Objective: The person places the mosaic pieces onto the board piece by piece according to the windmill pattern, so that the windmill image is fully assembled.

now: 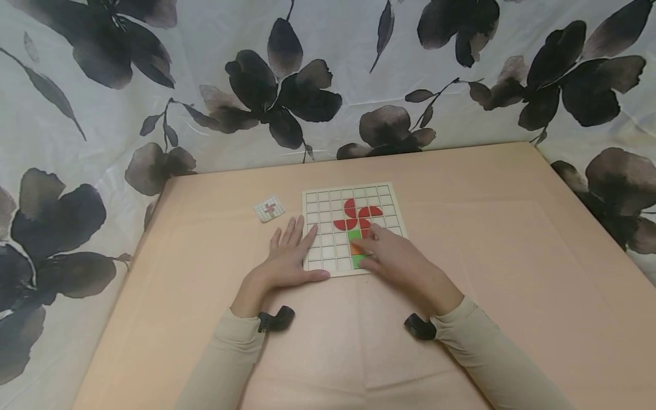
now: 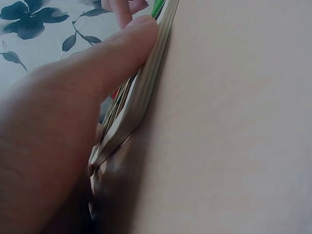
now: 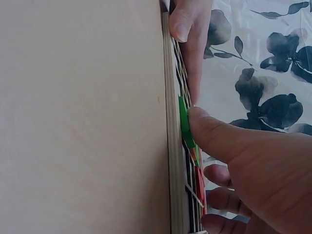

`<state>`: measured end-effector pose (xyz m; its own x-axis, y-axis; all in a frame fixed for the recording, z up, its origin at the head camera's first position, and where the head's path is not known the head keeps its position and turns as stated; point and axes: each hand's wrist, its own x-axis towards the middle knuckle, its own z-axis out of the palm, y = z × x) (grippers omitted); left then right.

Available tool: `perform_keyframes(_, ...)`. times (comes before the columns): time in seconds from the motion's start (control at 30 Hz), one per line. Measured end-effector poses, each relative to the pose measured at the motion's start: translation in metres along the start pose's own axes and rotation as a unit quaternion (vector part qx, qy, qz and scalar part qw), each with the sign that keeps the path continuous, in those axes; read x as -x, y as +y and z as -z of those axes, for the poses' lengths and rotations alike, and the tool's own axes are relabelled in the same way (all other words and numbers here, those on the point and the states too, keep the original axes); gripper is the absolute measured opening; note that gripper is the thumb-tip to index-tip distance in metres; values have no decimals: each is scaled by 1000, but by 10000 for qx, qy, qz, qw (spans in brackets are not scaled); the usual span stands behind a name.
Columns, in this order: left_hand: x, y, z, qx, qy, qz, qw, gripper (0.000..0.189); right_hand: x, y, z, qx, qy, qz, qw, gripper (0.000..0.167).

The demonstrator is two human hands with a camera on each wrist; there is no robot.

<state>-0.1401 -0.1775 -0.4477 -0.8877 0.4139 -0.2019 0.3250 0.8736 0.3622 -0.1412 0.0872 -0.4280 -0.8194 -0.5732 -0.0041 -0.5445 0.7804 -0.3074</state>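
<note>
A pale board (image 1: 320,199) with a square grid lies on the table. Several red rounded pieces (image 1: 345,224) form a flower shape on it, with green square pieces (image 1: 357,261) and an orange piece (image 1: 355,249) in a column below. My left hand (image 1: 289,259) rests along the board's left side, fingers spread, thumb at the near edge. My right hand (image 1: 397,262) reaches over from the right. In the right wrist view its thumb (image 3: 214,134) touches the nearest green piece, apart from the other fingers, which bend over the board. The right hand partly covers the column.
A small card (image 1: 269,209) with a gridded red flower picture lies left of the board's far part. The table (image 1: 512,256) has a peach cover. Behind it hangs a floral cloth (image 1: 307,34). Each wrist carries a black camera (image 1: 277,319).
</note>
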Motion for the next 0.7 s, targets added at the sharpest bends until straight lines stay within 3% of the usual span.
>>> perform_keyframes(0.47,-11,-8,-8,-18,25,-49,10000,107,-7,11,-16,-356,-2,-217,9991,53)
perform_keyframes(0.7,-17,-20,-15,320,137,-37,9994,94,-13,16,-29,-489,93,-456,9977,48)
